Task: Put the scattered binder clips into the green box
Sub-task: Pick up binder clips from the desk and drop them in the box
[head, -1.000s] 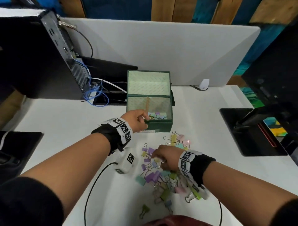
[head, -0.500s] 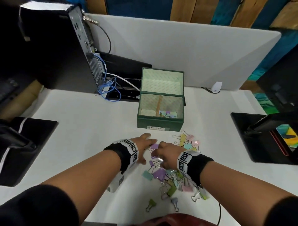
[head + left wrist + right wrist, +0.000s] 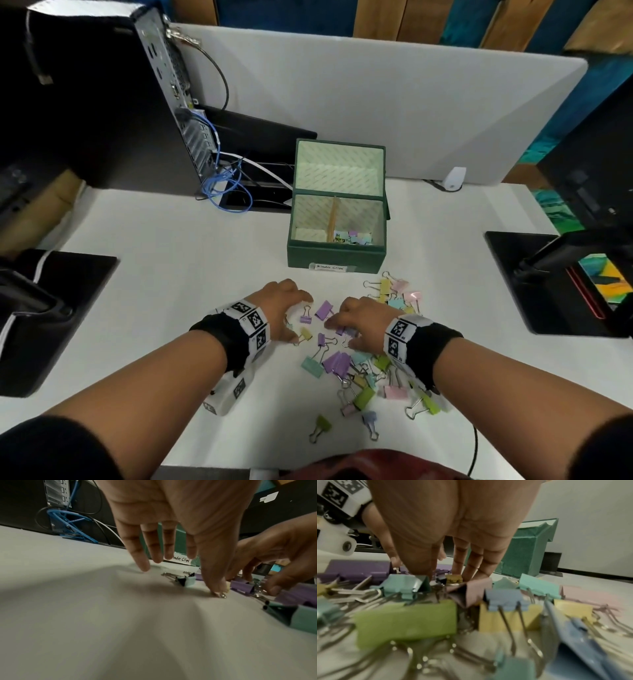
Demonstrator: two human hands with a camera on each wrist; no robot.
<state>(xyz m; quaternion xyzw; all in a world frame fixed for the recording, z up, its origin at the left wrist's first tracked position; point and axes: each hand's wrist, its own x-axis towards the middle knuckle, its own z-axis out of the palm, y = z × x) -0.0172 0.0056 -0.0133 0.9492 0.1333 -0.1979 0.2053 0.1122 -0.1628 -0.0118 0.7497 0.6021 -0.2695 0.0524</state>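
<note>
The green box point(image 3: 337, 257) stands open mid-table with a few pastel binder clips point(image 3: 352, 237) in its right compartment. Several more clips point(image 3: 363, 373) lie scattered in front of it, and another cluster point(image 3: 394, 291) sits by its right corner. My left hand point(image 3: 299, 318) is down at the left edge of the pile. Its fingers point(image 3: 145, 566) are straight and spread, with the thumb tip on the wire handle of a small yellow clip point(image 3: 306, 334). My right hand point(image 3: 340, 332) reaches into the pile, fingers and thumb pinching a purple clip point(image 3: 240, 586).
A computer tower point(image 3: 102, 102) with blue cables point(image 3: 222, 192) stands at the back left. Black monitor bases sit at the left point(image 3: 51, 308) and right point(image 3: 548, 284). A white divider panel point(image 3: 376, 102) closes off the back.
My left hand left the box's front edge and came down to the table beside the clips. My right hand stayed in the pile and shifted slightly toward the box.
</note>
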